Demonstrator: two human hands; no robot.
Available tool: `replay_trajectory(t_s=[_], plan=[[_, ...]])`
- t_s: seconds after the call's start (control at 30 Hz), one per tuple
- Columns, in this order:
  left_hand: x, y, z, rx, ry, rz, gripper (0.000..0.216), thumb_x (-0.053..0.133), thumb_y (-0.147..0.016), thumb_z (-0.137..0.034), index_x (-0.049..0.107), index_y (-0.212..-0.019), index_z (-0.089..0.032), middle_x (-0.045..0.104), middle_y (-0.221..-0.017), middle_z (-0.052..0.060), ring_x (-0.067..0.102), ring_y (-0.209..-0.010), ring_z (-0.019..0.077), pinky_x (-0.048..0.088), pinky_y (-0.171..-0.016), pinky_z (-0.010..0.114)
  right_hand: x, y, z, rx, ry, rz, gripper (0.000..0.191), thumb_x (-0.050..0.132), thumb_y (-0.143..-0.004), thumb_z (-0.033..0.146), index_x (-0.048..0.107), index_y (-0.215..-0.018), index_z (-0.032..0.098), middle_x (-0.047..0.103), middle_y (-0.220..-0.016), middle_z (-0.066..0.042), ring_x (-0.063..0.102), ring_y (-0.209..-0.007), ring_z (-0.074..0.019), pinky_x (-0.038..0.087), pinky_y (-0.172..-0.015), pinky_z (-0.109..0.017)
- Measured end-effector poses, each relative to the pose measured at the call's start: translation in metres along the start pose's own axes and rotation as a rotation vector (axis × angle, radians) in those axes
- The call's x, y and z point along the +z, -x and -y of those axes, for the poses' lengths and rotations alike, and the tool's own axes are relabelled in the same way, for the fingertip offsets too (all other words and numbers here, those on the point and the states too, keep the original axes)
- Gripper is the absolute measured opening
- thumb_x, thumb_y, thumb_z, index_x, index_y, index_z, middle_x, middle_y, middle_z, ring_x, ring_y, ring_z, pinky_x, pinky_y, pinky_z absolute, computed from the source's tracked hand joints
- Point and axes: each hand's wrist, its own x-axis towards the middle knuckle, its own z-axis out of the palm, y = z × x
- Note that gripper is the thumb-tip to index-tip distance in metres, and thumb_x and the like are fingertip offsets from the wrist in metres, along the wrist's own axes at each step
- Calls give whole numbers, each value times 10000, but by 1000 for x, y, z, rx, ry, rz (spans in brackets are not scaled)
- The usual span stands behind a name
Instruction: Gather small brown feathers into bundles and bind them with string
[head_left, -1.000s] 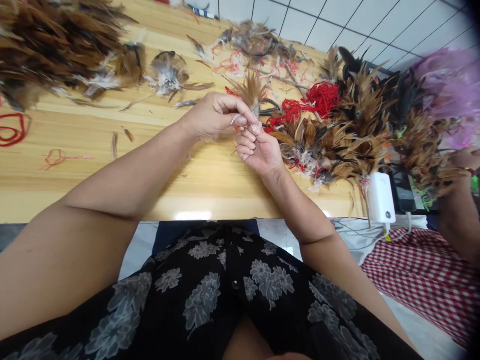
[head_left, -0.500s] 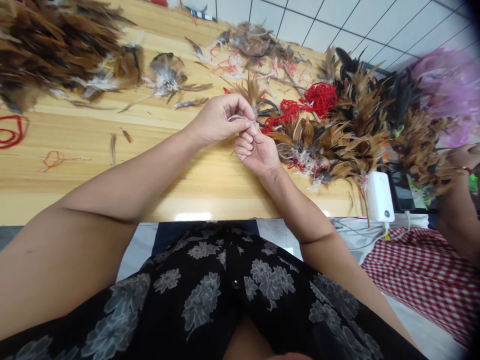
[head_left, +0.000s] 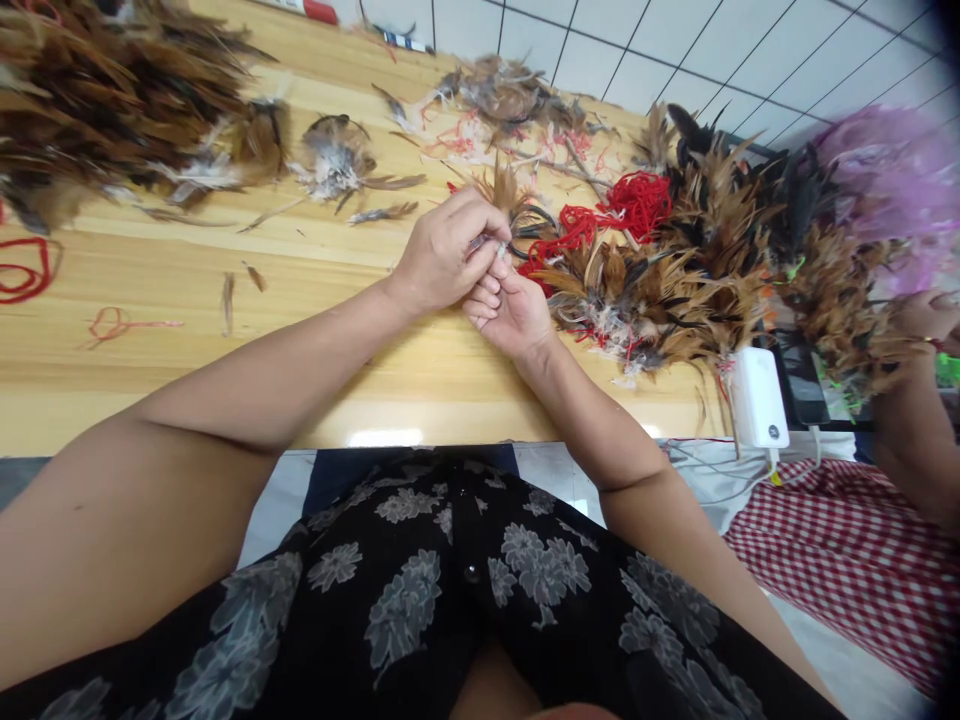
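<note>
Feather tuft (head_left: 504,190): small, brown, pinched at its base between both hands above the wooden table (head_left: 187,300). Left hand (head_left: 446,255), fingers curled tight on the base; right hand (head_left: 510,305) touching it, fingertips closed on the same spot. Red cord (head_left: 637,200) just right; feather pile (head_left: 675,270) beyond.

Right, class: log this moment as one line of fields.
left hand: pinching feather tuft | right hand: fingertips at same tuft | red thread: beside feather pile | table: scattered feathers
</note>
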Motion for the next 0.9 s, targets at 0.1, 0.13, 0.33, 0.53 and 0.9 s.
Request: replay_trajectory(t_s=[0.1,0.13,0.33,0.53,0.9], plan=[[1,0,-4,-13,-25,5,205,655,-1133,-368,664,-940,-298,791,-1003,94,787,-1070,331,661,-1004,505,3,2,-1,24,-26,-11,387,442,-1240,195,357,-868,261,328,-662,101,230,-515,-77,237,-471,-148],[1,0,-4,-11,-29,5,204,652,-1138,-364,657,-945,-296,789,-1007,93,787,-1071,330,667,-1008,506,4,3,-1,32,-34,-17,385,440,-1234,175,357,-868,259,330,-655,103,233,-509,-75,234,-470,-146],[6,6,1,-36,-32,-35,119,660,-1166,-361,685,-1090,-273,775,-1080,92,784,-1063,304,672,-1036,490,9,3,-5,55,-52,-38,392,454,-1220,140,346,-862,259,324,-640,112,229,-494,-66,220,-470,-144],[5,9,3,-53,1,-7,151,691,-1147,-352,659,-1017,-283,758,-1005,65,768,-1053,296,653,-1017,475,5,1,-5,58,-54,-8,374,481,-1212,151,348,-880,263,324,-651,112,221,-504,-73,228,-478,-144],[0,0,-5,-104,151,50,210,749,-1064,-304,683,-865,-288,794,-892,32,755,-944,268,617,-919,482,10,6,-5,68,-17,-40,427,407,-1282,273,361,-858,261,288,-671,103,184,-526,-85,205,-458,-143]])
